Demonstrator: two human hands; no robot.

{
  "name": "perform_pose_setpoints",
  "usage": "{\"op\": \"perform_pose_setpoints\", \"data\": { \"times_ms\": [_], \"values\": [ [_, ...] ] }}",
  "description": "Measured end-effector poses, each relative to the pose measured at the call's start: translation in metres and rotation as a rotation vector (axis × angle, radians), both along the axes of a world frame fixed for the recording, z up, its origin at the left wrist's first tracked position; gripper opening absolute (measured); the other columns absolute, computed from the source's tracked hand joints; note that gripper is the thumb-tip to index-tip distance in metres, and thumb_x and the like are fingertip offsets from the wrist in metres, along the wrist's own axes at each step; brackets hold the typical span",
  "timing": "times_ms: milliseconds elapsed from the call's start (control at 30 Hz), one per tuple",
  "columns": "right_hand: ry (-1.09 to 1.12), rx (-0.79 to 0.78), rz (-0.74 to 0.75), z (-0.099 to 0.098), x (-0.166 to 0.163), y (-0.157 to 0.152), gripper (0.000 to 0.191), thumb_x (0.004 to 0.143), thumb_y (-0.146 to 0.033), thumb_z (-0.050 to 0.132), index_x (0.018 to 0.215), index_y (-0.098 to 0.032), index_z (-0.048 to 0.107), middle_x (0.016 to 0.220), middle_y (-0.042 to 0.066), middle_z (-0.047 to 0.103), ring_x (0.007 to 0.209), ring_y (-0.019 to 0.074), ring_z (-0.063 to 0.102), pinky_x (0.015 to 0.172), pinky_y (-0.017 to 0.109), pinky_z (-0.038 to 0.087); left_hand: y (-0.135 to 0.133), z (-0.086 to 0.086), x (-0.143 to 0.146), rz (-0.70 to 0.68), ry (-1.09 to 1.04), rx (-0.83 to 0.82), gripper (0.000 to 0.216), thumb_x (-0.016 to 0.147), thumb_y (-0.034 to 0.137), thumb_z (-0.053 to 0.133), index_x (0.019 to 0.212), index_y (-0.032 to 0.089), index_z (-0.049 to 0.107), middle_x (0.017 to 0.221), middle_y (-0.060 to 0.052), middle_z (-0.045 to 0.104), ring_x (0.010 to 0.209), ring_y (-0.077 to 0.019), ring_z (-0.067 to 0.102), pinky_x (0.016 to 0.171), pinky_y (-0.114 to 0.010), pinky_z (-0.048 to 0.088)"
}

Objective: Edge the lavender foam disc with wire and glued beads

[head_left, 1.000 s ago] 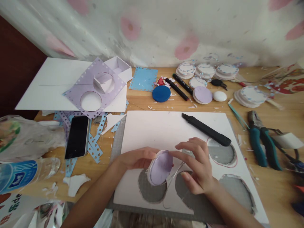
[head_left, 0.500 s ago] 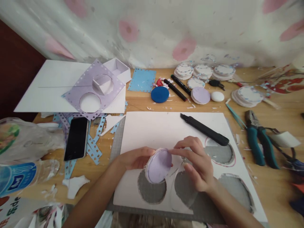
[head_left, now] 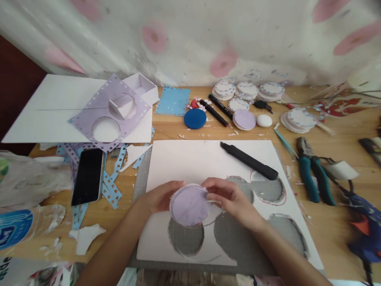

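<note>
Gripping the lilac disc's point(head_left: 190, 206) edges, hands point(head_left: 160, 197) point(head_left: 231, 197) clear the knife point(head_left: 249, 159).

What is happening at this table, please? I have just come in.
A person holds a round disc with a pale purple face and whitish rim in the left hand, with fingers of the right hand at its right edge. A thin, pale strand trails near the right hand. Below is a white sheet with round cut-outs, where a black plastic cutter lies untouched. Stacked white discs with bluish edging stand towards the back.
</note>
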State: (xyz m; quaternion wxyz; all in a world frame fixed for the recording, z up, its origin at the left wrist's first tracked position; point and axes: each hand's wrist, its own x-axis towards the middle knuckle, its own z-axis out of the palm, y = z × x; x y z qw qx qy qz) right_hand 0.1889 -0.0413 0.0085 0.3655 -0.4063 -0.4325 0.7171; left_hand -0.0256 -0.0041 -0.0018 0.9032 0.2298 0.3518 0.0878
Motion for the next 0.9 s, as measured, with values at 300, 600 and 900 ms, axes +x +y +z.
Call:
{"op": "perform_pose_setpoints", "data": {
  "times_ms": [300,600,900],
  "values": [
    [-0.134,0.137,-0.124,-0.008,-0.007,-0.002,0.013,0.083,-0.029,0.065,0.079,-0.018,0.060,0.071,-0.001,0.055,0.063,0.0097,0.051,0.057,0.021,0.042,0.004,0.014,-0.006,0.207,0.171,0.531,0.036,0.074,0.045,0.069,0.097,0.017,0.071,0.094,-0.007,0.071,0.083,-0.0191,0.063,0.072,-0.026,0.046],
    [-0.366,0.437,-0.123,-0.017,-0.013,0.004,0.006,0.087,-0.026,0.058,0.085,-0.020,0.060,0.076,0.001,0.056,0.065,0.0117,0.053,0.062,0.025,0.045,-0.004,0.017,0.005,0.405,0.288,0.857,0.015,0.077,0.025,0.067,0.089,0.018,0.065,0.082,-0.001,0.063,0.076,-0.0129,0.058,0.068,-0.021,0.045],
    [-0.335,0.390,-0.136,-0.020,-0.017,0.001,0.010,0.087,-0.030,0.058,0.084,-0.021,0.060,0.076,0.001,0.056,0.065,0.0126,0.052,0.059,0.025,0.043,-0.006,0.016,0.003,0.366,0.384,0.938,0.010,0.078,0.021,0.063,0.087,0.016,0.066,0.083,-0.002,0.066,0.081,-0.0151,0.060,0.073,-0.023,0.047]
  ]
}}
